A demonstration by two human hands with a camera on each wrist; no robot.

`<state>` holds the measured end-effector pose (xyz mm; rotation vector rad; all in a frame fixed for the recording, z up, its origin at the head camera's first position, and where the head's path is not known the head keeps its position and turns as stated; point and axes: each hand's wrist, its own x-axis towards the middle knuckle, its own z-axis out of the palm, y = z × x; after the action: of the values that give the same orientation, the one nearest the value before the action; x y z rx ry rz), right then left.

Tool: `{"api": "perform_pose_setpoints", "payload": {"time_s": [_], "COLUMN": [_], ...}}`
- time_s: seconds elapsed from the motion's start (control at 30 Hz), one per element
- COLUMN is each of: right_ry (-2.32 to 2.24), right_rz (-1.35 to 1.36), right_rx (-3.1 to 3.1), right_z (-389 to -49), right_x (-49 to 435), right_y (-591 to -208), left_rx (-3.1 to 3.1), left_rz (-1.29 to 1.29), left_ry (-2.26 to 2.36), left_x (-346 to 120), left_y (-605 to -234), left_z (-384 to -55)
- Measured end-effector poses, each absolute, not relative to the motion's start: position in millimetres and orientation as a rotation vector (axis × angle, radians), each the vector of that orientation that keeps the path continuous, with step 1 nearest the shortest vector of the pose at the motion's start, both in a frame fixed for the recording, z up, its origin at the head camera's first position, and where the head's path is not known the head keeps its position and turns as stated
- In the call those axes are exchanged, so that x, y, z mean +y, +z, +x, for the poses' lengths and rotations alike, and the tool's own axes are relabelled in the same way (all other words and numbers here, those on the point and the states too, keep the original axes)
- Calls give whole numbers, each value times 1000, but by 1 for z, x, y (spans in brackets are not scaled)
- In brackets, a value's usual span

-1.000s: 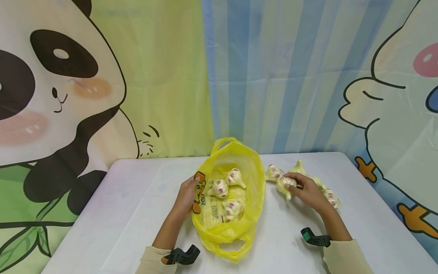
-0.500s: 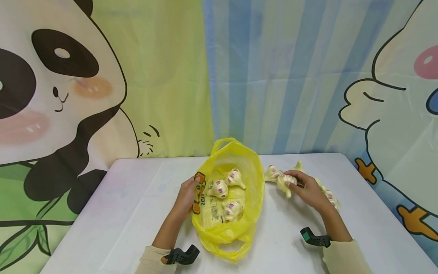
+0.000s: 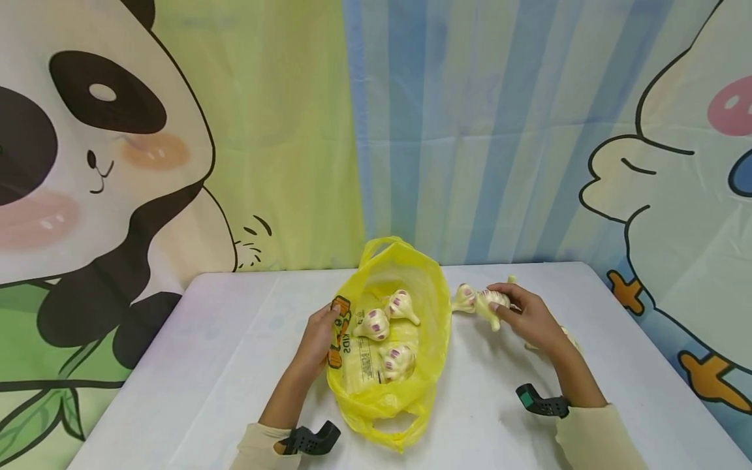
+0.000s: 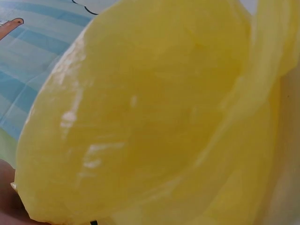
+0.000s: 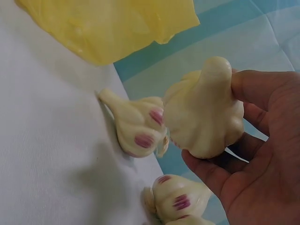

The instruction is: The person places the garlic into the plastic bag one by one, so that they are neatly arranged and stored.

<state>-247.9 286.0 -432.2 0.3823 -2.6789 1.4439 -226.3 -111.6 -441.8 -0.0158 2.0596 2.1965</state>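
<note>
My left hand grips the left side of an open yellow plastic bag, the thumb over its printed edge. Inside the bag lie three garlic bulbs: one at the top, one on the left, one lower down. To the right of the bag, my right hand pinches a garlic bulb between thumb and fingers, its stem pointing up in the right wrist view. Yellow film fills most of the left wrist view.
Another garlic bulb sits by the bag's right rim. More bulbs lie behind the right hand and beside its wrist, partly hidden. The white table ends at a printed curtain along the back.
The right hand has moved slightly up and away with the pinched garlic bulb, covering more of the bulb behind it. The left hand and bag stay almost the same.
</note>
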Motion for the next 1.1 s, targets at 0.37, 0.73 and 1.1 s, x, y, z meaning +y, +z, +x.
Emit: {"api": "perform_pose_setpoints", "payload": {"time_s": [0.37,0.73,1.1], "right_ry": [1471,1492,1500], "right_rz": [440,485,588], "right_rx": [-2654,-2639,-2497], "right_z": [-249,-245,-244], "right_x": [275,271,257], "right_y": [-419,-395,-380], "left_rx": [2026,2013,2022], "left_rz": [-8,25,-16], "left_ry": [2224,2221,2213], "left_x": [-110,-108,-110], "left_y": [-442,-440,-441], "left_z": [-228,-229,-226]}}
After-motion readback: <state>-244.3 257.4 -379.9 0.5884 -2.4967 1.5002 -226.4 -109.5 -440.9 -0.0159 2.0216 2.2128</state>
